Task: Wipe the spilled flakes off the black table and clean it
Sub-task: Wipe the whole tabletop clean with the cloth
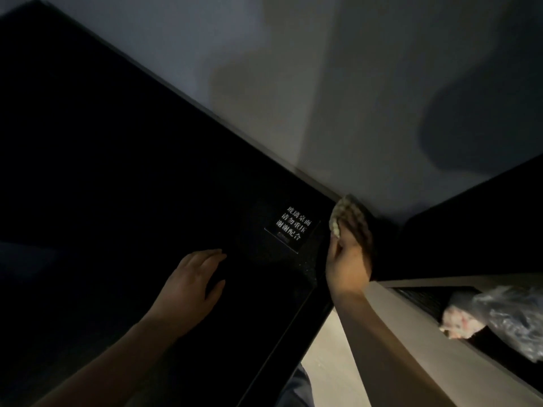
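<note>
Gripping a cloth (340,214), right hand (346,265) presses table (117,171); left hand (191,283) flat; bin (417,327) holds bag (505,315).

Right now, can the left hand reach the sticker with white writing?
Probably yes. The left hand rests flat on the black table just short of the sticker, nothing blocking the way. The right hand holds its cloth off to the side.
</note>
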{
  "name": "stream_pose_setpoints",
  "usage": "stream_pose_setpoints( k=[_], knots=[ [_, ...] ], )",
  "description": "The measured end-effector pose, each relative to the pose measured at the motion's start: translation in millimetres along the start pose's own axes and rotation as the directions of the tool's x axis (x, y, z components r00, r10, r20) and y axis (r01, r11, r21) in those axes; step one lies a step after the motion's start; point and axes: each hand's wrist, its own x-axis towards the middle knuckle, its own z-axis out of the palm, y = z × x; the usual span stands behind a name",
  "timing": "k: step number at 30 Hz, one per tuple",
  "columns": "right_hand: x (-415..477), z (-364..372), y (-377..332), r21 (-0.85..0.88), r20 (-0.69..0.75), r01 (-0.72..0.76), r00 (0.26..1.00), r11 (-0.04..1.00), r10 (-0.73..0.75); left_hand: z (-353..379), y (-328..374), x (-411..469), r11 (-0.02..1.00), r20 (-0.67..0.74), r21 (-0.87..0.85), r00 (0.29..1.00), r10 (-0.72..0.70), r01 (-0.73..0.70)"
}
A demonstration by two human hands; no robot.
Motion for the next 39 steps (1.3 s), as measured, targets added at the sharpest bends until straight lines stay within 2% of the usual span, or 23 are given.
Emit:
stream_pose_setpoints(
  k=[4, 9, 13, 15, 17, 18, 20, 22, 24, 26, 28, 33, 39],
  knots=[
    [-8.6, 1.5, -5.1, 0.047, -0.043, -0.06, 0.997, 0.997, 0.062, 5.5, -16.5, -2.6, 0.997, -0.012, -0.021, 0.997, 0.072, -0.072],
    [-75.2, 5.5, -11.1, 0.105, -0.047, 0.095, 0.995, 0.99, -0.09, 5.2, -35.5, -5.9, 0.984, 0.051, 0.007, 0.983, 0.178, -0.178],
    [-119.8, -5.5, -27.0, 0.263, 0.004, 0.074, 0.997, 0.962, -0.078, 2.5, -49.9, -6.0, 0.965, 0.107, 0.002, 0.959, 0.262, -0.263],
    [-109.9, -14.0, -31.3, 0.329, -0.126, -0.008, 0.991, 0.944, 0.052, 6.7, -55.8, -8.3, 0.963, 0.136, 0.016, 0.955, 0.265, -0.27],
    [-82.8, -25.1, -36.3, 0.387, -0.317, -0.071, 0.926, 0.919, 0.205, 11.6, -58.7, -9.6, 0.962, 0.131, 0.027, 0.955, 0.264, -0.27],
    [-68.2, -29.7, -38.8, 0.383, -0.381, -0.062, 0.898, 0.921, 0.219, 13.1, -58.9, -10.2, 0.962, 0.12, 0.034, 0.957, 0.264, -0.27],
    [-39.6, -35.1, -44.0, 0.321, -0.418, -0.015, 0.895, 0.947, 0.156, 15.3, -58.7, -10.8, 0.96, 0.095, 0.051, 0.959, 0.268, -0.274],
    [-16.9, -30.5, -36.8, 0.26, -0.352, -0.064, 0.923, 0.963, 0.156, 18.0, -58.6, -11.8, 0.954, 0.068, 0.069, 0.955, 0.287, -0.292],
    [-4.0, -18.5, -21.7, 0.165, -0.217, -0.089, 0.968, 0.982, 0.124, 21.1, -58.2, -12.2, 0.956, 0.035, 0.063, 0.958, 0.285, -0.287],
    [-1.5, -4.7, -5.5, 0.06, -0.066, -0.008, 0.998, 0.998, 0.012, 25.9, -58.9, -12.2, 0.953, 0.003, 0.042, 0.954, 0.301, -0.3],
    [-4.7, 2.8, 4.2, 0.005, 0.007, 0.039, 0.999, 0.999, -0.039, 28.2, -59.3, -12.7, 0.948, -0.02, 0.035, 0.948, 0.317, -0.316],
    [-37.7, 4.4, 6.0, 0.049, -0.119, 0.055, 0.992, 0.997, -0.048, 26.1, -66.9, -12.3, 0.926, 0.017, 0.078, 0.929, 0.369, -0.369],
    [-122.0, 12.5, -11.2, 0.082, -0.127, 0.011, 0.992, 0.997, 0.0, 19.7, -76.9, -16.8, 0.914, 0.114, 0.078, 0.915, 0.388, -0.398]
  ],
)
